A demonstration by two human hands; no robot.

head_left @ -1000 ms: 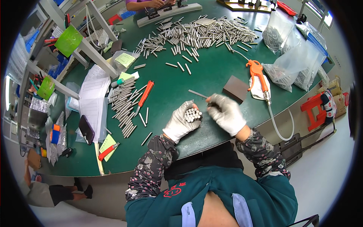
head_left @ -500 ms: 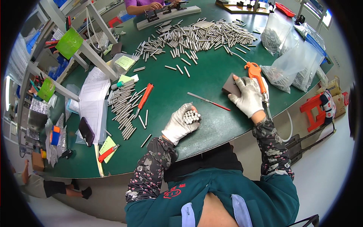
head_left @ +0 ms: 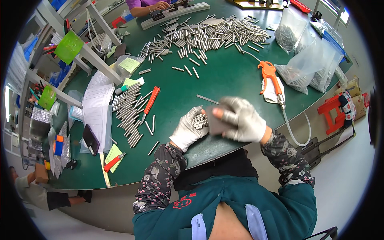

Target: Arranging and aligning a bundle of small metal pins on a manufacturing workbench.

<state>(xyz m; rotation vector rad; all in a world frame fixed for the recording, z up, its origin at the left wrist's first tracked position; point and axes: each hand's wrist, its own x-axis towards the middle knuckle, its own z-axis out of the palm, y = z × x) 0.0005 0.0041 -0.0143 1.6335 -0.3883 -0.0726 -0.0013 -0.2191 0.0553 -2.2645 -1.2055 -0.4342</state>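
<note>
My left hand [head_left: 185, 130], in a white glove with bare fingertips, is closed round a bundle of short metal rods [head_left: 199, 121], their round ends facing up. Beside it, my right hand [head_left: 249, 123], gloved too and a little smeared by motion, grips a dark grey-brown rectangular block [head_left: 216, 125]. The block is close against the right side of the bundle; whether they touch I cannot tell. A slim metal file [head_left: 207, 99] lies on the green table [head_left: 176, 94], its red handle hidden by my right hand.
Far back is a big pile of loose rods [head_left: 208, 35]; more rods [head_left: 129, 114] lie left, near an orange-handled knife [head_left: 151, 101]. At right, an orange air gun [head_left: 269, 75] rests on a white cloth [head_left: 282, 89] near bags of rods [head_left: 296, 74]. Another person's hand [head_left: 160, 5] is across the table.
My right hand has picked up the block from beside the air gun and carried it left and nearer, up to the bundle. My left hand has stayed nearly in place, still holding the rods.
</note>
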